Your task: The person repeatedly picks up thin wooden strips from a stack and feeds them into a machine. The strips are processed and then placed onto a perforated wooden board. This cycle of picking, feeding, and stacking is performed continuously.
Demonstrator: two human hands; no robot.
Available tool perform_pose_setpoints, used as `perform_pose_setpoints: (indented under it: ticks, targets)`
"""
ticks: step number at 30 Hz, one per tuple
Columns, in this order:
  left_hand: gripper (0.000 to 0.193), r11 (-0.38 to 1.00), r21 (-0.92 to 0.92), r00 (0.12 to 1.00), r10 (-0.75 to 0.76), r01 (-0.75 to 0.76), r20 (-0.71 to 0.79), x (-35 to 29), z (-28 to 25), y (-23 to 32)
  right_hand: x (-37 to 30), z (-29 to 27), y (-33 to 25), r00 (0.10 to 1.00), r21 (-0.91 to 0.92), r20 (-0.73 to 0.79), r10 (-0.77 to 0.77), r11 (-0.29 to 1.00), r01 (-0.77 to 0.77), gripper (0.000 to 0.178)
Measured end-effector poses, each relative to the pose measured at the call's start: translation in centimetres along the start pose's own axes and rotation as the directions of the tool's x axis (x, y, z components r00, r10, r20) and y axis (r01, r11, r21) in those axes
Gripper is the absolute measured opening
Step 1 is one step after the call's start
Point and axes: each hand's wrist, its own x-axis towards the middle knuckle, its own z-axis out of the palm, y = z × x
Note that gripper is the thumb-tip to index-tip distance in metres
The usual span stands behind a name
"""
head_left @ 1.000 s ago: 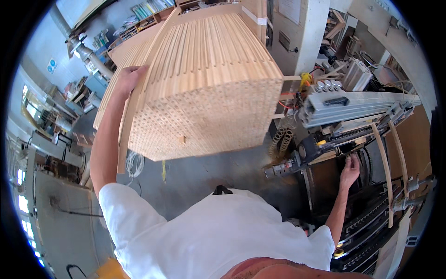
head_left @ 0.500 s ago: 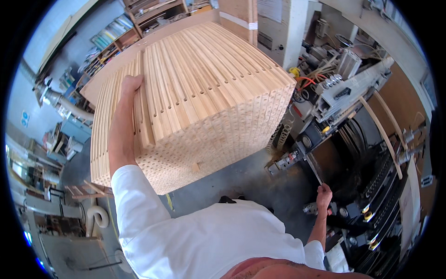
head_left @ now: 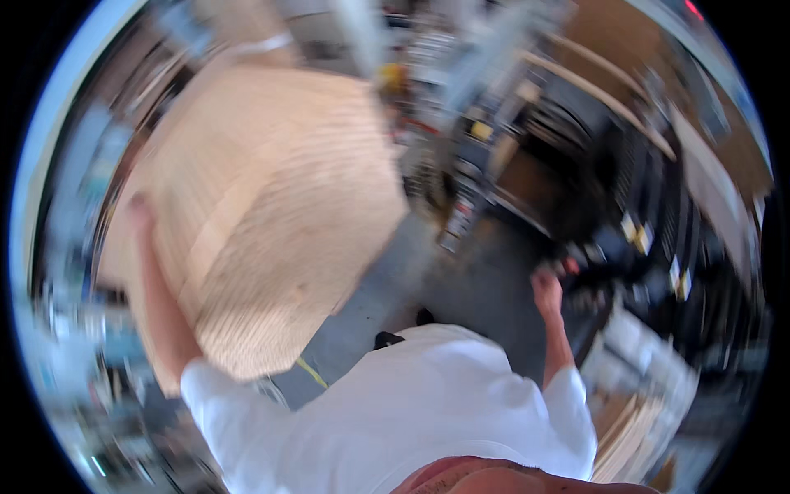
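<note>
A big stack of pale wooden strips [head_left: 304, 181] stands at my left, its strip ends facing me. My left arm reaches along its near-left side, and my left hand [head_left: 142, 214] is over the top strips; blur hides its fingers and whether it holds a strip. On the right my right hand [head_left: 546, 284] is raised in front of a dark machine [head_left: 568, 156]. A thin metal bar [head_left: 522, 212] of that machine ends just above the hand, seemingly apart from it. Motion smears the right fingers too.
Curved wooden rails [head_left: 605, 97] run along the machine's far side. At lower right is a pile of boards [head_left: 629, 428] beside a whitish translucent wrapping [head_left: 646, 354]. Grey floor [head_left: 461, 288] lies between the stack and the machine, with a yellow line [head_left: 313, 373] near the stack.
My view has swung to the right, so the stack now sits farther left and everything is blurred. My right hand has come away from the metal bar's end.
</note>
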Motion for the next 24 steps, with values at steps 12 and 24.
perform_pose_setpoints:
  ticks: [12, 24]
  targets:
    - [0.019, 0.142, -0.99, 0.9, 0.433, -0.01, 0.053, -14.3, -22.3, 65.7, -21.6, -20.0, 1.4, 0.676, -0.28, -0.726, 0.126, 0.844, -0.458, 0.036]
    - [0.033, -0.012, -0.979, 0.158, 0.987, 0.202, 0.021, -29.5, -20.3, 91.4, -49.8, -20.0, 0.8, 0.173, -0.116, -0.895, 0.412, 0.158, -0.98, 0.033]
